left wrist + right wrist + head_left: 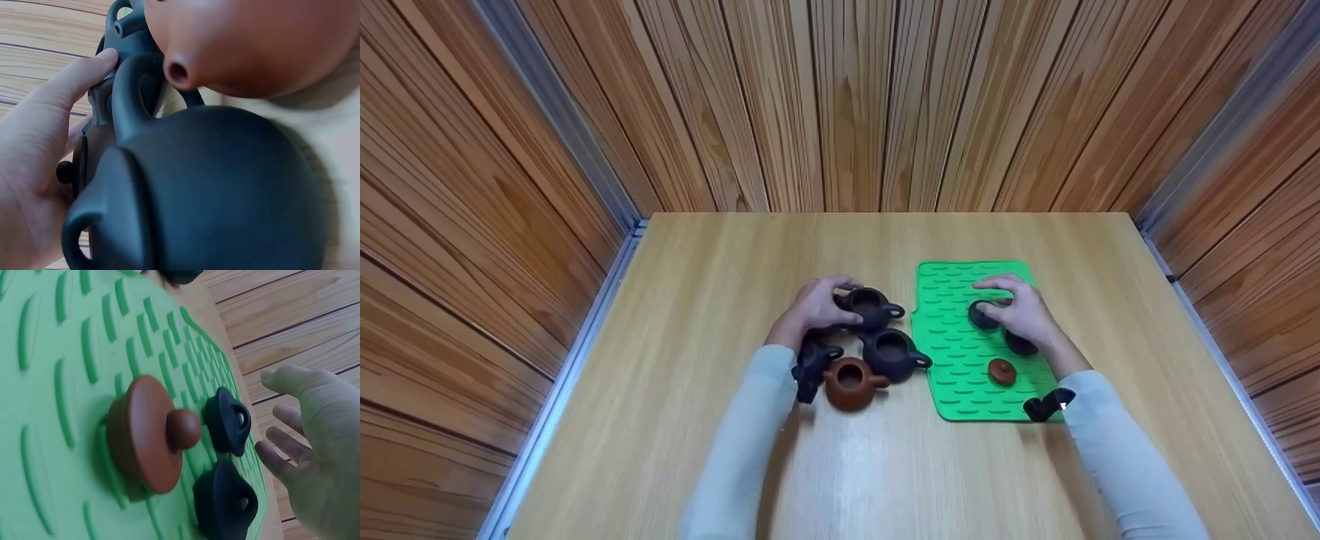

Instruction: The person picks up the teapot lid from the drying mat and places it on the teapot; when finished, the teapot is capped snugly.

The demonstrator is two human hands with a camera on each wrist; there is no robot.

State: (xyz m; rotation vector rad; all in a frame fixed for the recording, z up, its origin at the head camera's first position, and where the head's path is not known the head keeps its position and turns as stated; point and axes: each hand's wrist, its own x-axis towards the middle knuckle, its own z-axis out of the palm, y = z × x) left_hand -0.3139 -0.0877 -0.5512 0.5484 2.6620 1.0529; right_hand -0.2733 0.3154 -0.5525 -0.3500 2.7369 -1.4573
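Three lids (1002, 372) are off; two dark teapots (236, 191) wear theirs. Left grip (826, 303) curls round a lidless teapot (877, 320); right grip (1026, 313), loosely spread, is empty.

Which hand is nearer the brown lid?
Right: the right hand is just beyond the brown lid; the left hand is farther off, to its left, at a black teapot.
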